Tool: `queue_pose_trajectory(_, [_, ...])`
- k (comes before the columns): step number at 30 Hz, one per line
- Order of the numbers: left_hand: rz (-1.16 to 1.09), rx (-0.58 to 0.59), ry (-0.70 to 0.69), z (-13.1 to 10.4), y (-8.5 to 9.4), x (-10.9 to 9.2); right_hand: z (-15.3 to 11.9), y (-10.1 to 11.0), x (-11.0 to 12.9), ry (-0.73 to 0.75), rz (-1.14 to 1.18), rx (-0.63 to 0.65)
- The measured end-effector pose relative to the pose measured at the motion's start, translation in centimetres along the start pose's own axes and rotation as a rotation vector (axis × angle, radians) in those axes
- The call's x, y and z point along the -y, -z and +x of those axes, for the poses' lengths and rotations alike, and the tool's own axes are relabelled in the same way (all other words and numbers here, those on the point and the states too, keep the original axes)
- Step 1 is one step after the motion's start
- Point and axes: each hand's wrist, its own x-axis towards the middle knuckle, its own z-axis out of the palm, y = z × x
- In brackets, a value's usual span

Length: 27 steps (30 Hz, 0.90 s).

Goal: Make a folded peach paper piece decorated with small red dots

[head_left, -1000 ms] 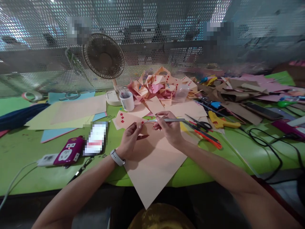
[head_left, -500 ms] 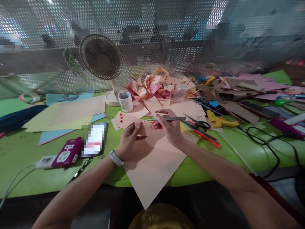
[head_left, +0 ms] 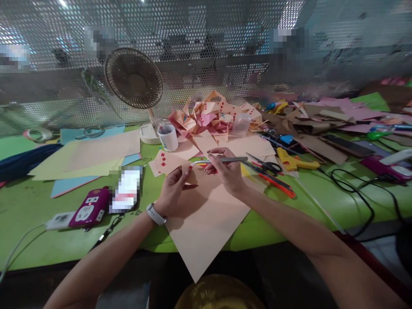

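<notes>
My left hand, with a pale watch on the wrist, pinches a small folded piece of peach paper between thumb and fingers. In my right hand is a pair of silver tweezers, held much like a pen. The bent tip points left and reaches the edge of the paper near my left thumb, where a speck of red shows. Whether the tip grips that red bit I cannot tell. Beneath both hands lies a large peach sheet, one corner hanging past the table edge. A peach piece with red diamonds lies just beyond my left hand.
Scissors, an orange cutter and a yellow glue gun lie to the right. Behind are a white cup, folded paper shapes and a fan. Leftward are a phone and a purple power bank.
The view has shifted slightly. Both hands keep nearly the same pose, with the tweezer tip still at the small folded paper.
</notes>
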Motion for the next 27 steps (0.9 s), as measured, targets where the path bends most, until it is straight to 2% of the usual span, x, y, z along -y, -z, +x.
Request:
queue_pose_trajectory(7, [0.006, -0.002, 0.026, 0.02, 0.17, 0.16, 0.80, 0.51, 0.22, 0.052, 0.017, -0.045])
queue_pose_trajectory(14, [-0.019, -0.003, 0.017, 0.20, 0.30, 0.28, 0.55, 0.50, 0.14, -0.013, -0.018, 0.055])
queue_pose_trajectory(27, [0.004, 0.004, 0.013, 0.20, 0.29, 0.36, 0.54, 0.37, -0.32, -0.011, -0.006, 0.082])
